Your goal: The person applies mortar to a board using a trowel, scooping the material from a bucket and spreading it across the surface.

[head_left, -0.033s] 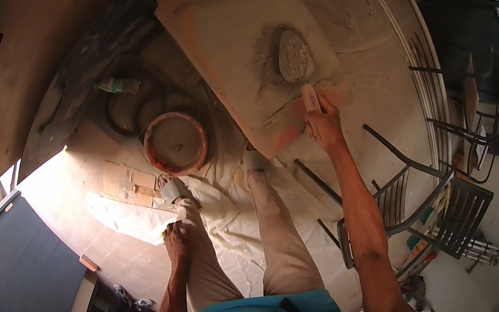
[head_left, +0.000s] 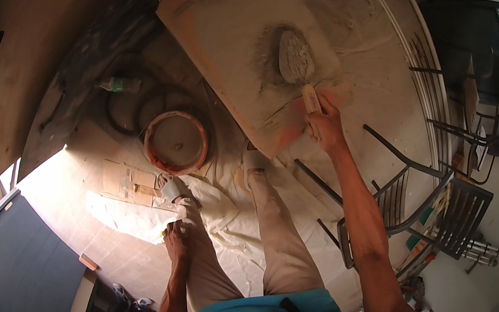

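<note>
My right hand [head_left: 325,123] grips the pale handle of a trowel [head_left: 311,99]. Its blade end meets a small heap of grey, mortar-like paste [head_left: 295,59], and I cannot tell where blade and paste divide. A dark damp patch rings the heap. Underneath lies a large pale board [head_left: 228,41] with orange-red stains at its near corner. Lower down, my left hand [head_left: 178,240] hangs beside my left leg, its fingers curled. Something small and yellowish shows at the fingertips, too little visible to name.
Left of the board stands a round, orange-rimmed basin [head_left: 203,149], with a plastic bottle [head_left: 120,84] beyond it. Flattened cardboard [head_left: 121,183] and plastic sheeting [head_left: 222,207] lie around my feet. A dark metal chair [head_left: 391,201] is close to my right arm.
</note>
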Available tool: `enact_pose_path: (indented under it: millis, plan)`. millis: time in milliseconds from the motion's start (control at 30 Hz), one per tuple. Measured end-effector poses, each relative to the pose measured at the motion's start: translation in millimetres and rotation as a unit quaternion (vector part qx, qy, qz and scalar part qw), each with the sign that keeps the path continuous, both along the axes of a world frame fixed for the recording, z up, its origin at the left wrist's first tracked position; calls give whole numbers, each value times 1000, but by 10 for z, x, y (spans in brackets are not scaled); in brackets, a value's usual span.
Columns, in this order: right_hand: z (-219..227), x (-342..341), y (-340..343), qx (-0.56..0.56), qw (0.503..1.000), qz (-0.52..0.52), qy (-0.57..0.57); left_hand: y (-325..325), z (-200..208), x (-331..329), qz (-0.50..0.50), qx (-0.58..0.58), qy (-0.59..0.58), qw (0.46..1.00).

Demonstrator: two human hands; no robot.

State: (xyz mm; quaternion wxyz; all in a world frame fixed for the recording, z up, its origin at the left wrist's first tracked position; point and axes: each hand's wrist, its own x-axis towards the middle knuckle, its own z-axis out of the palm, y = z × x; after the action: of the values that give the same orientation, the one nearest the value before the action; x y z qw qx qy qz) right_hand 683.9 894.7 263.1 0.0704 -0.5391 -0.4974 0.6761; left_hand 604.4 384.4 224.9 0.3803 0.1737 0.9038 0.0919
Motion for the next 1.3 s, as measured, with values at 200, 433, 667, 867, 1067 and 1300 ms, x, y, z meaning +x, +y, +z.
enact_pose_path:
  millis: [200,433,667,867,1067,1300]
  plan:
    - [175,-5,-111,9,999,36,-13,98,116,-49,19,-10,-12,1000]
    - [338,-15,-334,15,993,97,-69,15,7,-17,14,13,25,1000]
    - [331,-32,-687,-19,982,174,-65,31,45,-27,23,-1,6,1000]
    - [109,-193,-1089,-73,966,242,-60,-223,-96,60,27,17,5,999]
    - [-488,-283,-1540,-45,945,322,-39,-349,-123,134,24,22,-3,999]
    - [-1228,-422,-1936,14,913,408,-31,-326,2,139,74,11,-22,997]
